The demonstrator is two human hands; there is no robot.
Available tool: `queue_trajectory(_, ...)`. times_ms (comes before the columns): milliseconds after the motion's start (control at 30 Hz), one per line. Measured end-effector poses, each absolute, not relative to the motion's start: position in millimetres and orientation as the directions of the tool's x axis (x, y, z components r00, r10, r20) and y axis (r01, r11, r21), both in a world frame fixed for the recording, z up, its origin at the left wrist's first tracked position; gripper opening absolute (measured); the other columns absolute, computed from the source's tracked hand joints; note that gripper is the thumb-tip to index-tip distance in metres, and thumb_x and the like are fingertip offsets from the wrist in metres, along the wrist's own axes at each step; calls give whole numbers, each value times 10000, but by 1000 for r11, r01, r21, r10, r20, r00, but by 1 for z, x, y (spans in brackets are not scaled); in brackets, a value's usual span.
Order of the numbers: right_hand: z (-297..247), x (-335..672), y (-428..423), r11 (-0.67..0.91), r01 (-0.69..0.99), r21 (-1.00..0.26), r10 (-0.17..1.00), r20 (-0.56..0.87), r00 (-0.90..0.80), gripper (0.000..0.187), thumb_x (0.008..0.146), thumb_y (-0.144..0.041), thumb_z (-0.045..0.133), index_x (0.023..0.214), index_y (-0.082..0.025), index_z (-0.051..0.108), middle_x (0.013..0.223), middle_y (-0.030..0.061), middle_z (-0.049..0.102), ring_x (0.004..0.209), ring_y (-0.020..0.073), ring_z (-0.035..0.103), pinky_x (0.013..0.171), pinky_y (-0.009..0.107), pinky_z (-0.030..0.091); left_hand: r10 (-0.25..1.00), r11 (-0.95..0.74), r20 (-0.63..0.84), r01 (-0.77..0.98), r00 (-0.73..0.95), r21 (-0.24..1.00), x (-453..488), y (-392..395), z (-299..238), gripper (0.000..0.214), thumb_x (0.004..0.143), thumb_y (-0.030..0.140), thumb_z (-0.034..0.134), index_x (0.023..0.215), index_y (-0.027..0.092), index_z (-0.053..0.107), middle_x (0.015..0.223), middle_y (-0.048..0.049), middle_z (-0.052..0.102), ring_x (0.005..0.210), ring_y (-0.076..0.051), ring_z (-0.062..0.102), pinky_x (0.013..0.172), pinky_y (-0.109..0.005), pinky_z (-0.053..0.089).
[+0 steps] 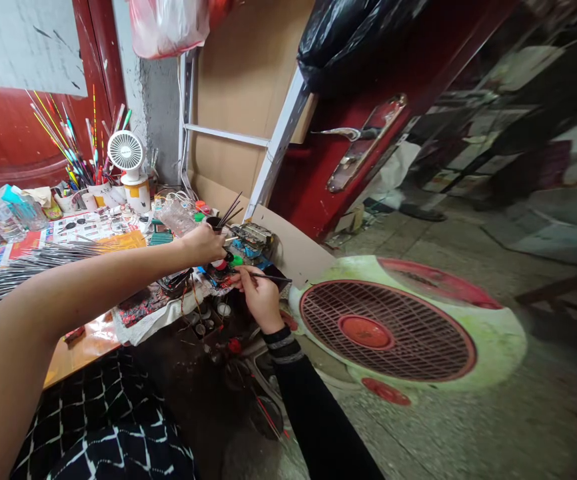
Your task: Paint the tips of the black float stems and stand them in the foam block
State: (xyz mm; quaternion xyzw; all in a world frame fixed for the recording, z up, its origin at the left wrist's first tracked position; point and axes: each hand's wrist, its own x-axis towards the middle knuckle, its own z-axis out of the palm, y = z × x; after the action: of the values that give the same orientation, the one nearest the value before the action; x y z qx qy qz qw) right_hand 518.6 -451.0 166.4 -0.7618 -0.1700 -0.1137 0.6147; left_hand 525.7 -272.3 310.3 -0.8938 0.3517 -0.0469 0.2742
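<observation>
My left hand (203,243) reaches over the cluttered table, fingers curled beside a small dark cup (214,223) that holds several thin dark sticks; what it grips, if anything, is hidden. My right hand (258,297), in a black sleeve with a striped cuff, pinches a thin brush-like stick (268,276) that points right. Small pots of red and green paint (228,263) sit between the two hands. A bundle of thin grey rods (33,263) lies on the table to the left.
A small white desk fan (126,153) and cups of coloured slender floats (76,150) stand at the back left. A large pale green floor fan with a red grille (388,327) lies to the right. A red door (368,133) stands behind.
</observation>
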Motion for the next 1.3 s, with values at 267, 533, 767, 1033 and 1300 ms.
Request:
queue_trajectory(267,164,519,-453,-179,391,-903,109,377,920,609,893,-748,503,1043,-179,661,809,84,742,657,210,660,618,332,540,-618,-631,-129,-587,775,-506,524,-270,310,292,959,89,465,1064,144,732,1084,-175,707,1018,-321,681,808,-414,488)
queue_trajectory(533,161,515,-461,-181,416,-891,126,398,909,544,903,-693,536,1056,-190,674,838,80,739,676,206,652,653,352,557,-573,-729,-28,-525,819,-439,518,-260,315,339,976,110,423,1216,121,662,1155,-207,671,949,-259,688,767,-342,486)
queue_trajectory(767,164,504,-476,-189,420,-888,139,399,906,470,904,-639,564,1050,-210,690,872,69,735,698,190,654,657,348,574,-336,-938,77,-326,939,-116,520,-244,336,446,863,287,656,1282,146,602,1085,-141,699,938,-255,680,775,-331,501)
queue_trajectory(1033,166,484,-488,-101,402,-910,-23,406,914,411,915,-554,593,1074,-191,701,904,64,726,712,157,630,648,307,549,-27,-825,465,-283,885,489,472,-193,376,333,830,338,667,1103,148,654,929,-52,678,831,-161,604,790,-308,478)
queue_trajectory(1300,154,450,-495,41,260,-965,-166,250,954,410,794,-573,713,1010,-225,734,872,60,716,674,158,630,626,327,548,257,-653,424,-167,868,739,261,-97,374,351,836,449,680,1071,193,631,986,-57,697,906,-194,646,811,-323,531)
